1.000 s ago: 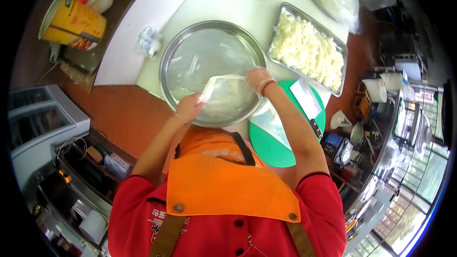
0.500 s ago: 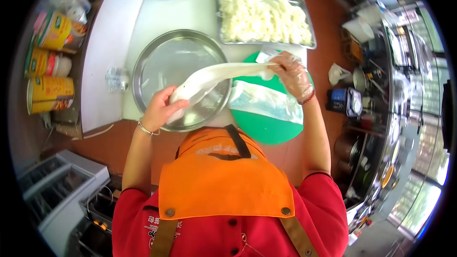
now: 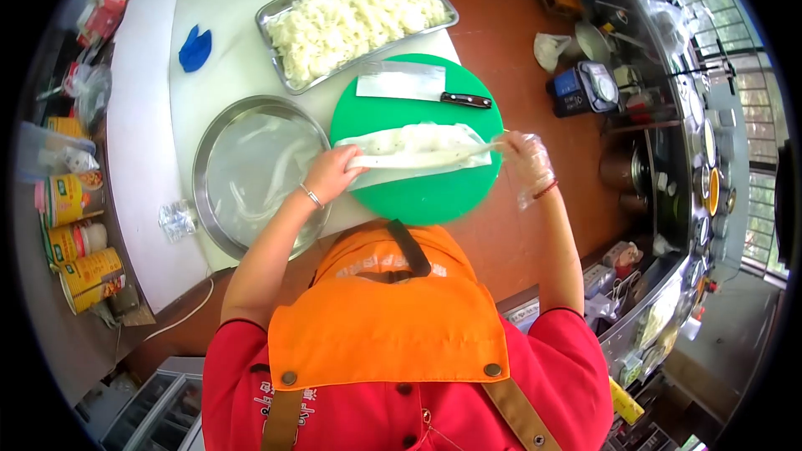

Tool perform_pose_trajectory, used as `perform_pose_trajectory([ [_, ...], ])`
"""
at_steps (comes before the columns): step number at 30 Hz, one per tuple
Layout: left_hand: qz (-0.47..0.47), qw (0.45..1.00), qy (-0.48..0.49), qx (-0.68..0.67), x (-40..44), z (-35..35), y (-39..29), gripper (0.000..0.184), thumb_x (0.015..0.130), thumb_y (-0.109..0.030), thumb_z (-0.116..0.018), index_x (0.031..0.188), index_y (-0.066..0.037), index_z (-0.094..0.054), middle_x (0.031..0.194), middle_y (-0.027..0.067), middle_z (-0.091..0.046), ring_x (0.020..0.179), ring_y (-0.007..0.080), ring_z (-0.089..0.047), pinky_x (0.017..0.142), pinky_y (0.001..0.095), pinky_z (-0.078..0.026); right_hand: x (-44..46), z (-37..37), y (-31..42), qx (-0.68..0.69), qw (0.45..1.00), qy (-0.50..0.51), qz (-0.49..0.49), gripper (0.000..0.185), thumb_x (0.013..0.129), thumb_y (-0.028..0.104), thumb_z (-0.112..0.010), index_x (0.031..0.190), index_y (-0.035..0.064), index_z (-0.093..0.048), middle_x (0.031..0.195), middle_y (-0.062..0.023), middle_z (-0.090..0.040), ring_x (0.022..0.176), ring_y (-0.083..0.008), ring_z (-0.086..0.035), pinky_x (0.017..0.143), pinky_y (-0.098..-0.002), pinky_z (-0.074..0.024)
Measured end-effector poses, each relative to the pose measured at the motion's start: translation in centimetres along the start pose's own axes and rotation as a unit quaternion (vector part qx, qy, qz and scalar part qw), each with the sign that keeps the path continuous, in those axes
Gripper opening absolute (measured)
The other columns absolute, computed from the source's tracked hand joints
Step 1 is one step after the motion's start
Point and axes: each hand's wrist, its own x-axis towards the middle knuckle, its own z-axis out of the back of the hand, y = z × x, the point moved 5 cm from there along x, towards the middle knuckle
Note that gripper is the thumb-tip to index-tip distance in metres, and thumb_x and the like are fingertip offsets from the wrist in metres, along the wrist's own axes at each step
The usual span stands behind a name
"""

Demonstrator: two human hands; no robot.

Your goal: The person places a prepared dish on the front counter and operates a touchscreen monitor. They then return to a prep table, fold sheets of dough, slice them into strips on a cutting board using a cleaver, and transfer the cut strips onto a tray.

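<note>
A soft white noodle sheet (image 3: 418,140), dotted with small dark specks, is stretched across a round green cutting board (image 3: 422,207), over more white sheet. My bare left hand (image 3: 331,174), fingers closed, pinches its left end at the board's edge. In a clear plastic glove, my right hand (image 3: 526,163) is closed on the drawn-out right end, just past the board's right edge. Above the sheet lies a cleaver (image 3: 403,81), its dark handle to the right, touched by neither hand. Left of the board sits a round metal pan (image 3: 203,169) with wet whitish patches on its bottom.
A metal tray (image 3: 452,18) heaped with cut white noodles (image 3: 359,21) stands behind the board. A blue cloth-like piece (image 3: 195,48) and crumpled clear plastic (image 3: 176,220) lie on the left. Cans (image 3: 90,277) line the left shelf; crowded shelving stands at right.
The noodle sheet has moved from over the pan down and right onto the board, carried by both hands. My view has shifted, and the cleaver now shows on the board.
</note>
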Motion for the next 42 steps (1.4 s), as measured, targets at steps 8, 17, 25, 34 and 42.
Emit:
perform_pose_trajectory([
  [8, 0.073, 0.993, 0.002, 0.095, 0.9, 0.3, 5.0, 0.027, 0.081, -0.021, -0.073, 0.099, -0.006, -0.059, 0.093, 0.0162, -0.065, 0.085, 0.0344, -0.063, 0.075, 0.0424, -0.049, 4.9, -5.3, -1.9, -0.11, 0.986, 0.098, -0.077, 0.028, 0.084, 0.031, -0.068, 0.095, 0.0049, -0.069, 0.088, -0.0155, -0.069, 0.081, -0.031, -0.067, 0.074, -0.0409, -0.0522],
  [17, 0.03, 0.943, 0.024, 0.33, 2.6, 2.4, 6.5, 0.034, 0.078, -0.009, -0.069, 0.109, -0.005, -0.058, 0.105, 0.0139, -0.061, 0.103, 0.0334, -0.057, 0.088, 0.0427, -0.049, 14.4, -9.2, 1.5, -0.353, 0.919, 0.173, -0.012, 0.021, 0.087, 0.018, -0.061, 0.101, 0.0045, -0.068, 0.106, -0.0174, -0.067, 0.1, -0.0318, -0.066, 0.088, -0.0412, -0.0521],
  [25, -0.135, 0.942, -0.085, 0.297, 5.4, 3.7, -2.6, 0.052, 0.077, -0.009, -0.071, 0.125, -0.007, -0.054, 0.128, 0.0132, -0.051, 0.118, 0.0311, -0.051, 0.104, 0.043, -0.039, 11.7, -9.7, 1.2, -0.334, 0.936, 0.102, 0.046, 0.017, 0.092, 0.015, -0.052, 0.1, 0.0066, -0.065, 0.097, -0.0128, -0.07, 0.091, -0.0312, -0.069, 0.077, -0.0398, -0.0567],
  [34, -0.424, 0.833, -0.003, 0.355, 18.3, -1.6, -9.4, 0.015, 0.084, -0.016, -0.062, 0.095, -0.008, -0.062, 0.093, 0.0073, -0.063, 0.099, 0.0246, -0.059, 0.093, 0.0407, -0.045, -4.1, -6.2, 4.4, -0.199, 0.962, -0.042, -0.183, 0.027, 0.093, 0.033, -0.056, 0.09, 0.0056, -0.057, 0.077, -0.0185, -0.065, 0.074, -0.036, -0.066, 0.064, -0.0467, -0.0524],
  [42, -0.517, 0.778, 0.145, 0.327, 23.4, -9.2, -13.2, 0.032, 0.071, -0.035, -0.077, 0.084, -0.01, -0.061, 0.086, 0.0057, -0.064, 0.088, 0.0233, -0.063, 0.077, 0.0358, -0.05, -9.9, -7.5, 4.2, -0.121, 0.925, -0.098, -0.346, 0.029, 0.092, 0.034, -0.058, 0.091, 0.0052, -0.058, 0.082, -0.021, -0.065, 0.08, -0.0376, -0.064, 0.068, -0.0452, -0.0499],
])
